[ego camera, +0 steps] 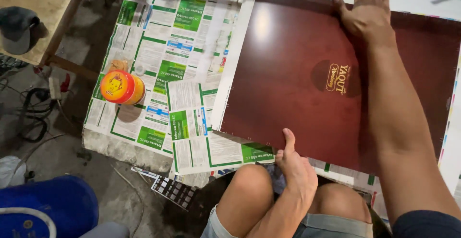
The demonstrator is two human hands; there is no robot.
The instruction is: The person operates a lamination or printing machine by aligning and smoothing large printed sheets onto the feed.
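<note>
Sheet: we see a large glossy dark-red printed sheet with a white margin (297, 75) filling the centre and right of the frame, lying flat on green-and-white printed paper sheets (163, 51).
Left hand: our left hand (294, 168), at lower centre, pinches the sheet's near edge, thumb on top, fingers hidden beneath.
Right hand: our right hand (366, 12), at upper right, lies flat on the sheet's far part, fingers spread wide, holding nothing.
Jar: a small round yellow jar with an orange-red lid (123, 88) stands at left, well apart from the sheet.
Lower left: a blue plastic drum (48, 202).
</note>
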